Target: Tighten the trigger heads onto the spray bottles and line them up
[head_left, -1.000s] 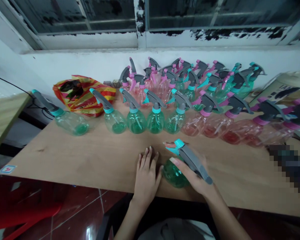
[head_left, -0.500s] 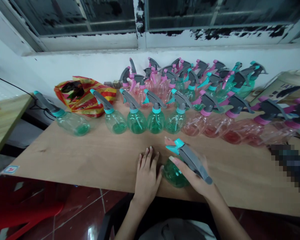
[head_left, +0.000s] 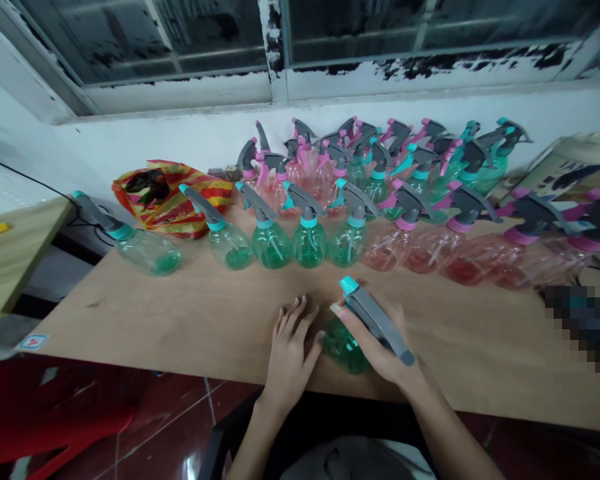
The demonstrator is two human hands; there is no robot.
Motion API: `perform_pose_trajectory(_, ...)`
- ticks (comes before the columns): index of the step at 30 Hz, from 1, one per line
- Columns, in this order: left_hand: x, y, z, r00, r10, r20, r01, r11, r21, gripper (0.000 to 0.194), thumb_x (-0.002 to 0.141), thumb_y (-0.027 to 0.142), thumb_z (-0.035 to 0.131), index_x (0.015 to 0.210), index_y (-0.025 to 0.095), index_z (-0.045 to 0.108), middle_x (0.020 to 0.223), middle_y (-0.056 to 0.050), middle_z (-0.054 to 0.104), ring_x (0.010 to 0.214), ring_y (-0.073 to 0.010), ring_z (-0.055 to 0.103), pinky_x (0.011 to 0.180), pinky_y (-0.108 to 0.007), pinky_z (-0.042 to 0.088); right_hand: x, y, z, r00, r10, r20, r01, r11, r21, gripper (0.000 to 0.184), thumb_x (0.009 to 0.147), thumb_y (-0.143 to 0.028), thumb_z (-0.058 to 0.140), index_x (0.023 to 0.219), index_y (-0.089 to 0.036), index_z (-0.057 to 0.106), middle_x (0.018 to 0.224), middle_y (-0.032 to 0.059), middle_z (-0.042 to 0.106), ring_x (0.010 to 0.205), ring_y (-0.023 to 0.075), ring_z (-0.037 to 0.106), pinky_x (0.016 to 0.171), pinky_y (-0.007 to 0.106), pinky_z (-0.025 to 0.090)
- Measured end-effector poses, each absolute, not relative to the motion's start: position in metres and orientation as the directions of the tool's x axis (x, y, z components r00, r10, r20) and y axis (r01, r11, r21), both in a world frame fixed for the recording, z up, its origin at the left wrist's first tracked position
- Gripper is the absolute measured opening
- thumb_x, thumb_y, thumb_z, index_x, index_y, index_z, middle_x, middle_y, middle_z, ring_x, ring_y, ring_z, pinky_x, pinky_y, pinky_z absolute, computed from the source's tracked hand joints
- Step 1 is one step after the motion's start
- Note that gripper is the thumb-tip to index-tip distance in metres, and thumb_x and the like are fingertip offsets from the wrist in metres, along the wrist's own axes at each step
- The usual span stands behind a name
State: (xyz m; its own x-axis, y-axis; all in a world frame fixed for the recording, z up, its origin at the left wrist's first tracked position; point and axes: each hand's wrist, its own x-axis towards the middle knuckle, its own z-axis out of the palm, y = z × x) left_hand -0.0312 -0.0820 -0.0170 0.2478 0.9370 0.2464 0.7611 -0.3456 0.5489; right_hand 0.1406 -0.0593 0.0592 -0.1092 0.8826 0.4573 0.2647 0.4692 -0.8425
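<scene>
A green spray bottle [head_left: 343,347] with a grey and turquoise trigger head stands near the front edge of the table. My right hand [head_left: 380,340] is wrapped round its neck, thumb on the near side, the other fingers mostly hidden behind the head. Just left of the bottle, my left hand [head_left: 293,353] rests on the tabletop, fingers apart, thumb tip close to the bottle's side; I cannot tell whether it touches. Beyond my hands runs a row of spray bottles, among them a green one [head_left: 309,243] and a pink one [head_left: 387,247].
Many more pink and green spray bottles [head_left: 325,175] crowd against the wall. A red and yellow plastic bag [head_left: 180,207] lies at the back left, near a lone green spray bottle [head_left: 147,253]. A red chair [head_left: 55,413] stands at the lower left of the wooden table [head_left: 190,320].
The head of the held spray bottle has shifted slightly left, with my right hand moving along with it. The fingers of my left hand are a little more bent. The whole view has tilted slightly.
</scene>
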Motion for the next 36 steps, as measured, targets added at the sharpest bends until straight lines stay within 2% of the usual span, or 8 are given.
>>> perform_pose_trajectory(2,-0.033,-0.085,-0.011,0.213,0.952,0.221,0.667,-0.307,0.679,0.038,0.099,0.027,0.044,0.137,0.026,0.047,0.146,-0.008,0.048,0.137,-0.0256,0.04,0.114,-0.055,0.027,0.141,-0.06,0.058,-0.118,0.873,0.472,0.235,0.487,-0.841,0.002,0.088,-0.024,0.061,0.088,-0.023,0.063,0.082,-0.0008,0.068,0.077,0.0149,0.069,0.071,0.027,0.055)
perform_pose_trajectory(7,-0.028,-0.099,0.004,0.241,0.958,0.155,0.463,-0.253,0.849,0.041,0.099,0.035,0.047,0.14,0.029,0.043,0.146,-0.007,0.048,0.133,-0.0254,0.045,0.11,-0.049,0.036,0.145,-0.062,0.058,-0.147,0.882,0.448,0.194,0.47,-0.861,0.028,0.084,-0.029,0.065,0.111,-0.023,0.063,0.096,0.0045,0.072,0.095,0.0218,0.069,0.082,0.035,0.056)
perform_pose_trajectory(13,-0.02,-0.113,0.009,0.297,0.944,0.146,0.632,-0.309,0.711,0.081,0.084,0.048,0.068,0.148,0.028,0.022,0.148,-0.015,0.042,0.136,-0.0349,0.039,0.106,-0.057,0.039,0.132,-0.064,0.059,-0.145,0.893,0.425,0.176,0.446,-0.878,0.035,0.078,-0.032,0.069,0.111,-0.025,0.064,0.096,0.0055,0.072,0.091,0.0244,0.07,0.084,0.041,0.056)
perform_pose_trajectory(22,-0.069,-0.1,0.028,0.169,0.958,0.233,0.771,-0.276,0.575,0.064,0.086,0.055,0.062,0.135,0.02,0.04,0.123,-0.014,0.059,0.116,-0.0331,0.056,0.097,-0.054,0.048,0.063,-0.038,0.056,-0.193,0.832,0.521,0.136,0.548,-0.825,0.046,0.075,-0.037,0.072,0.117,-0.023,0.06,0.112,0.0095,0.07,0.103,0.0267,0.066,0.089,0.044,0.053)
perform_pose_trajectory(26,-0.11,-0.092,0.035,0.197,0.952,0.235,0.745,-0.301,0.595,0.063,0.085,0.05,0.066,0.137,0.027,0.039,0.127,-0.009,0.056,0.122,-0.0287,0.052,0.102,-0.049,0.045,0.04,-0.028,0.061,-0.335,0.748,0.573,0.128,0.639,-0.758,0.065,0.073,-0.041,0.076,0.129,-0.02,0.051,0.13,0.0145,0.059,0.122,0.0286,0.055,0.101,0.048,0.046)
perform_pose_trajectory(29,-0.147,-0.091,0.032,0.081,0.955,0.286,0.782,-0.239,0.576,0.063,0.08,0.048,0.072,0.132,0.027,0.043,0.123,-0.008,0.056,0.117,-0.028,0.055,0.098,-0.047,0.048,0.031,-0.021,0.061,-0.426,0.663,0.616,0.114,0.715,-0.69,0.08,0.067,-0.044,0.081,0.136,-0.023,0.045,0.14,0.014,0.052,0.131,0.0293,0.047,0.106,0.052,0.04)
perform_pose_trajectory(32,-0.188,-0.088,0.026,-0.036,0.946,0.322,0.808,-0.162,0.566,0.058,0.08,0.047,0.073,0.127,0.024,0.047,0.115,-0.009,0.056,0.107,-0.0275,0.06,0.086,-0.045,0.055,0.025,-0.01,0.058,-0.406,0.677,0.613,0.147,0.711,-0.688,0.072,0.067,-0.046,0.08,0.13,-0.025,0.052,0.132,0.0116,0.058,0.123,0.0284,0.054,0.1,0.049,0.047)
perform_pose_trajectory(36,-0.233,-0.068,0.018,-0.163,0.912,0.376,0.831,-0.079,0.55,0.063,0.079,0.044,0.073,0.13,0.024,0.043,0.108,-0.008,0.057,0.098,-0.0276,0.065,0.074,-0.042,0.058,0.012,0.01,0.053,-0.249,0.806,0.537,0.256,0.59,-0.766,0.051,0.081,-0.052,0.065,0.12,-0.02,0.057,0.112,0.012,0.067,0.093,0.0231,0.067,0.072,0.037,0.057)
